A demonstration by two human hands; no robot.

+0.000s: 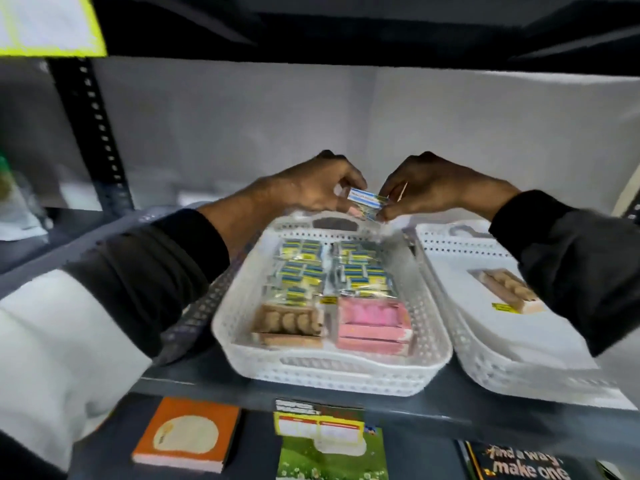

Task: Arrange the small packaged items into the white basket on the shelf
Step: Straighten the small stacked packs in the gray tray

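Observation:
A white perforated basket [429, 327] stands on the grey shelf [207, 381]. Inside lie several blue-and-yellow small packets [332, 268], a brown box [289, 323] at the front left and a pink box [372, 327] at the front right. Above the basket's far handle, my left hand [315, 188] and my right hand [429, 185] both pinch one small blue-and-white packet [367, 200] between their fingertips. The packet is tilted and held in the air, apart from the basket.
A second white basket [491, 362] with one tan packaged item [509, 289] stands to the right, touching the first. Books lie on the shelf below, among them an orange one [187, 433]. A black perforated upright [100, 133] rises at the left.

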